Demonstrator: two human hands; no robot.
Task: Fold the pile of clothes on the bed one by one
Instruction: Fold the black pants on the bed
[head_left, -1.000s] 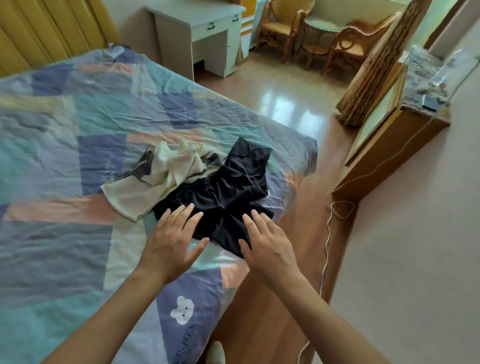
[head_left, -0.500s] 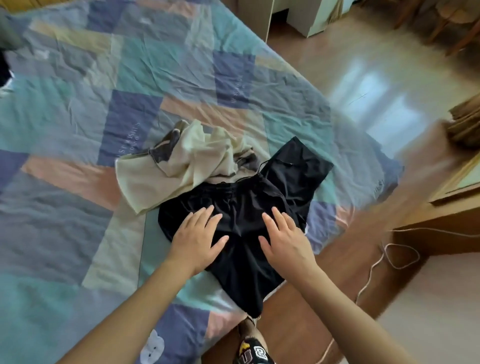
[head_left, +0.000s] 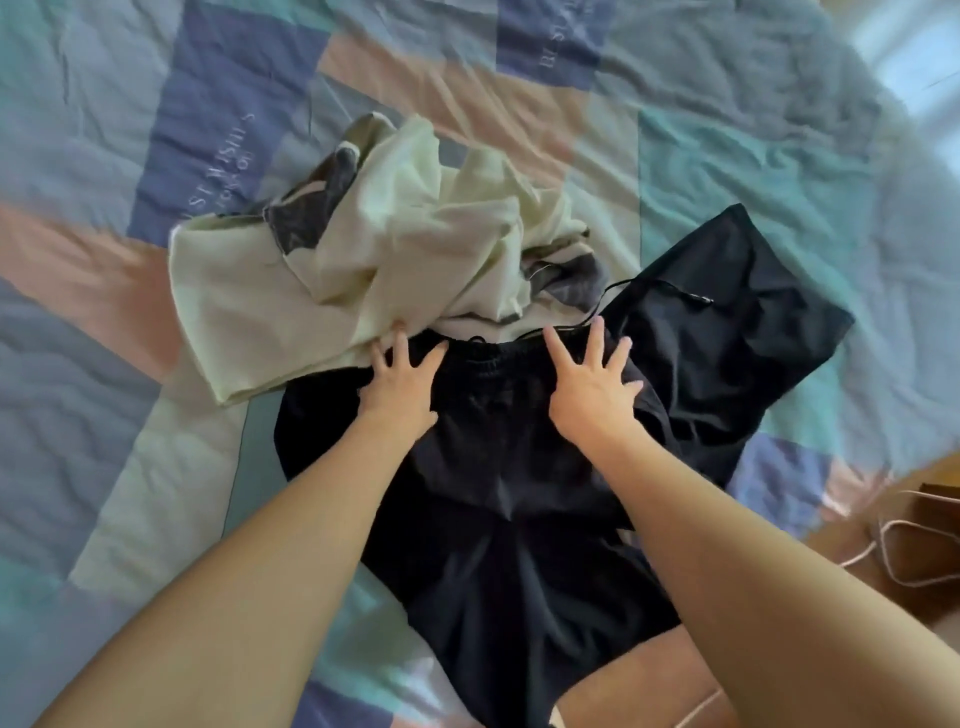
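Clothes pile: black shorts (head_left: 519, 467) and a cream garment (head_left: 363, 270) lie on the patchwork bedspread (head_left: 104, 364) near its edge; the shorts hang partly over that edge.
Left hand (head_left: 402, 382): fingers spread and straight, flat on the shorts' waistband, fingertips touching the cream garment.
Right hand (head_left: 592, 384): fingers splayed, palm down on the waistband's other side; holds nothing.
Change: both hands have slid forward from mid-shorts up to the waistband; the view has dropped closer, losing the desk and chairs.
Floor: white cable (head_left: 893, 551) at right.
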